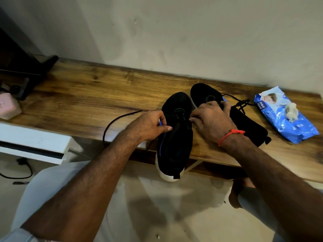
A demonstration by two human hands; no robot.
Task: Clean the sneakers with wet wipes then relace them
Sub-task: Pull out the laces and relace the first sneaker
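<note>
Left hand [148, 126] pinches black lace [111, 123] at near sneaker [174, 145], heel overhanging tabletop [78, 100] edge. Right hand [211, 121], fingers curled, grips lace at eyelets. Second sneaker [204, 93] behind, touching. Wet wipes pack [286, 119] farther right.

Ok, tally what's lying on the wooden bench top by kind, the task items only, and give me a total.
Black sneakers: 2, one under the hands, one behind it.
Black insoles: 1, beside the sneakers.
Black laces: 2, one trailing left, one lying loose near the wipes.
Blue wet wipes packs: 1, a wipe sticking out.
Total: 6
</note>
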